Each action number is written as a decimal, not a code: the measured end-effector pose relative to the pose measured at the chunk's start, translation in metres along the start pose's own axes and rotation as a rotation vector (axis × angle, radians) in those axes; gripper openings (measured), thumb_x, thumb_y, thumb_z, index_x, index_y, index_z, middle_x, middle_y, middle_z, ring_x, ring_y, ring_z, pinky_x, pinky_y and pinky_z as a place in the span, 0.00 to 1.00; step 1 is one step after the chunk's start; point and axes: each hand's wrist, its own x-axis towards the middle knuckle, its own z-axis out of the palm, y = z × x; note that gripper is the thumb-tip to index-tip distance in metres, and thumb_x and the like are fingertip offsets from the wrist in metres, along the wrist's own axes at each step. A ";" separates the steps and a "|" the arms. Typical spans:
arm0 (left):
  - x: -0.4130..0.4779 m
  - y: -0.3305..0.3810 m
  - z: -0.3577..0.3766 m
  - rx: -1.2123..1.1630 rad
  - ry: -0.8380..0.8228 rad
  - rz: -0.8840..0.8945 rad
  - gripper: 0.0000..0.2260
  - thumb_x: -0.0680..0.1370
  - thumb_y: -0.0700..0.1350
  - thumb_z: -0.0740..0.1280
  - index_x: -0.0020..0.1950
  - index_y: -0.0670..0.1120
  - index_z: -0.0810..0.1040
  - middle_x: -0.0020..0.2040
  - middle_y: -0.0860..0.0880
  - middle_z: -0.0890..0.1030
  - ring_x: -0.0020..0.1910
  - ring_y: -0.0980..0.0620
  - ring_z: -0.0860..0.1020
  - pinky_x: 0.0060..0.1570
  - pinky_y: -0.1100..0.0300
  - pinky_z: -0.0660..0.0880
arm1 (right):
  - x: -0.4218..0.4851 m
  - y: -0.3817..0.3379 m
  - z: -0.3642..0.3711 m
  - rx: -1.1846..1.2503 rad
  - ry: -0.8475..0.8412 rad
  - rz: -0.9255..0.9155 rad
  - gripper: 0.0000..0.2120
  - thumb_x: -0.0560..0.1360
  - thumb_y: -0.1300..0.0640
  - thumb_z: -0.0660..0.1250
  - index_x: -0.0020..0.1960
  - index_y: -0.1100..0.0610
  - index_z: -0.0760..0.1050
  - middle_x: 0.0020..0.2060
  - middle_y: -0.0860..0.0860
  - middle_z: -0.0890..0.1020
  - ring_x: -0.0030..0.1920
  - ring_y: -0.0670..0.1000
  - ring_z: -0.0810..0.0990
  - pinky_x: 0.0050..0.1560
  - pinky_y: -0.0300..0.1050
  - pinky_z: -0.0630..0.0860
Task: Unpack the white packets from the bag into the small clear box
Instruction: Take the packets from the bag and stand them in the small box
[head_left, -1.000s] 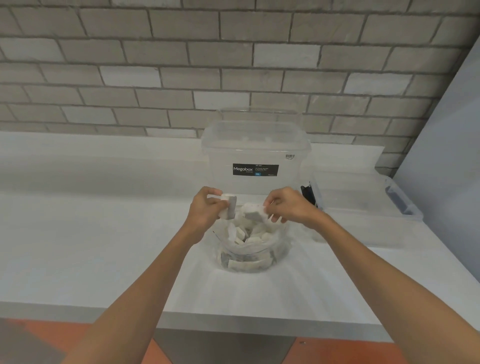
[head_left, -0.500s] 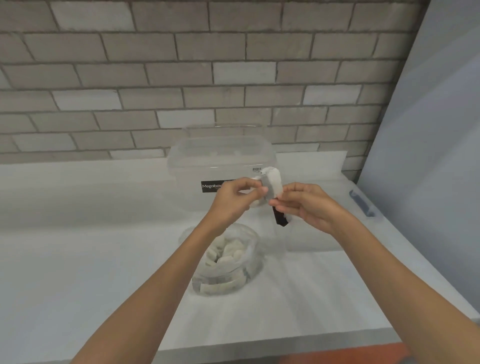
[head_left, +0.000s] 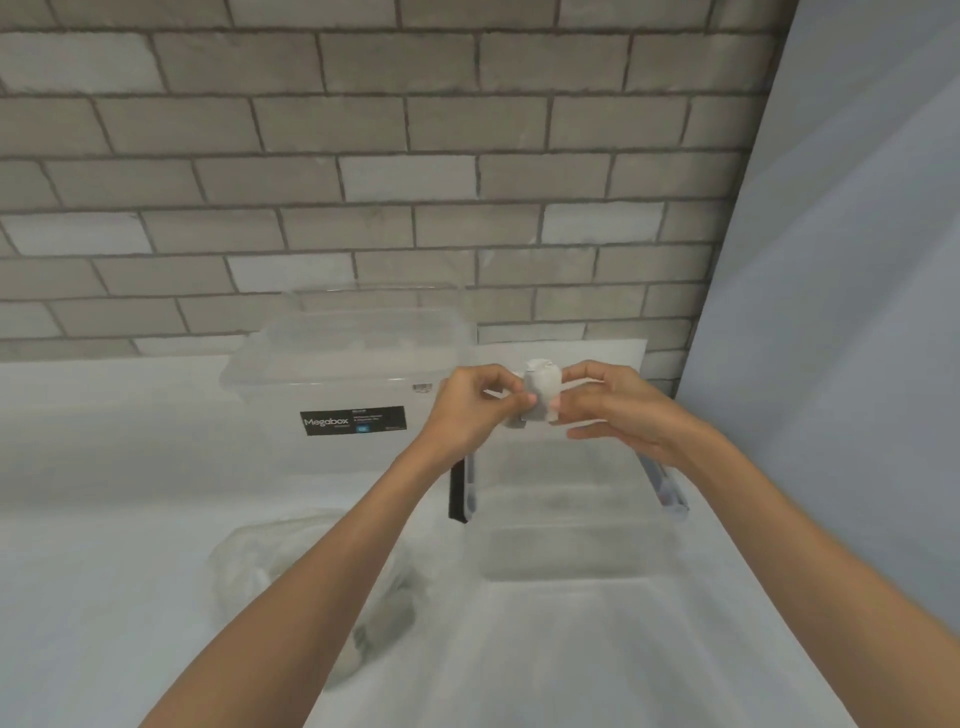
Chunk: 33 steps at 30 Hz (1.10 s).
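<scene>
Transfer step, mid-carry. Left hand (head_left: 475, 410) and right hand (head_left: 621, 415) are together in the air, over or just beyond the far side of the small clear box (head_left: 571, 551). Each pinches the same white packet (head_left: 543, 387) from its own side, fingertips nearly touching. More white shows under the left hand's fingers; can't tell if that's a second packet. Packet isn't in the box yet. Bag (head_left: 249, 571) sits on the counter (head_left: 104, 597) at lower left, partly behind the left forearm, well apart from the hands, pale lumps inside, blurred. Next move, my guess: lower the packet into the box opening, let go, then return to the bag. Packet's long axis is near vertical, rounded end up, lower end toward the box.
</scene>
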 end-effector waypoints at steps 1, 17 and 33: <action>0.004 -0.001 0.006 0.012 0.002 -0.010 0.04 0.72 0.44 0.75 0.41 0.45 0.82 0.41 0.49 0.84 0.36 0.54 0.82 0.41 0.65 0.76 | 0.004 0.000 -0.006 -0.081 0.037 -0.032 0.13 0.73 0.57 0.73 0.57 0.55 0.77 0.46 0.53 0.85 0.49 0.51 0.84 0.50 0.45 0.80; 0.035 -0.038 0.043 0.366 0.036 -0.137 0.13 0.74 0.49 0.71 0.56 0.50 0.75 0.38 0.50 0.76 0.36 0.58 0.73 0.29 0.70 0.64 | 0.055 0.040 -0.041 -0.595 -0.022 -0.093 0.05 0.73 0.64 0.70 0.46 0.56 0.82 0.31 0.55 0.83 0.31 0.47 0.81 0.34 0.37 0.79; 0.055 -0.052 0.074 1.154 -0.389 -0.139 0.12 0.77 0.34 0.64 0.61 0.37 0.75 0.61 0.39 0.73 0.58 0.41 0.77 0.56 0.55 0.73 | 0.084 0.080 -0.006 -0.927 -0.204 -0.002 0.12 0.76 0.68 0.57 0.52 0.64 0.78 0.35 0.54 0.77 0.38 0.56 0.85 0.46 0.53 0.82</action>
